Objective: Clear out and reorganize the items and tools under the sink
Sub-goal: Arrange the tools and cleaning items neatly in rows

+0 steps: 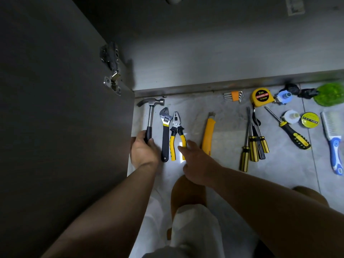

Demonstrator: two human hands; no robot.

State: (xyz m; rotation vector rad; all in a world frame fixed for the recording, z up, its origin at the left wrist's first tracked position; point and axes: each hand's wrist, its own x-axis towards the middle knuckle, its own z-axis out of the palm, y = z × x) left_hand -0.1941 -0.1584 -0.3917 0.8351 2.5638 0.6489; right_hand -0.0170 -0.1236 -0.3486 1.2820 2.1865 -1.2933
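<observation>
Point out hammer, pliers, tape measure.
hammer (150,116), head view, on the steel shaft.
pliers (176,125), head view, at the pivot joint.
tape measure (261,97), head view, on the round black label.

A dark cabinet door (55,108) stands open at the left, its metal hinge (111,71) catching the light, beside the grey cabinet floor (204,53), whose front edge meets pale floor tiles (232,164); a white label (295,5) marks the far right corner.

Polished metal hammer (151,110) head and shaft, glossy yellow plastic pliers (177,135) grips, on smooth, shiny floor tiles (283,164).
</observation>
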